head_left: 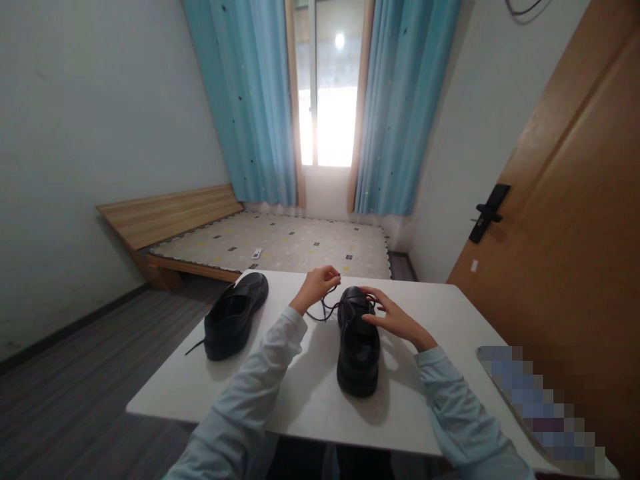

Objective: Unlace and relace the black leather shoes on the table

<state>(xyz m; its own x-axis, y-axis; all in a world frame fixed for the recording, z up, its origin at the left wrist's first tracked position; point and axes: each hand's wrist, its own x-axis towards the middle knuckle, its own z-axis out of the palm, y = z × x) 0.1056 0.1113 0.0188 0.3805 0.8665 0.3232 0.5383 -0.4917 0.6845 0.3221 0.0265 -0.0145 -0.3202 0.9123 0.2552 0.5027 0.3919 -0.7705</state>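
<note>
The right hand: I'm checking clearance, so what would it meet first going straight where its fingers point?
The right hand would first meet the black shoe beside it, which it may already touch.

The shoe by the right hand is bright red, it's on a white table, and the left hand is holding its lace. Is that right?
Not quite: the head view shows that the shoe by the right hand is black, not bright red. It is on a white table, and the left hand is holding its lace.

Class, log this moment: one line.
left hand: pinches thin black shoelace; right hand: at black low-cut shoe; second black shoe: on white table
</note>
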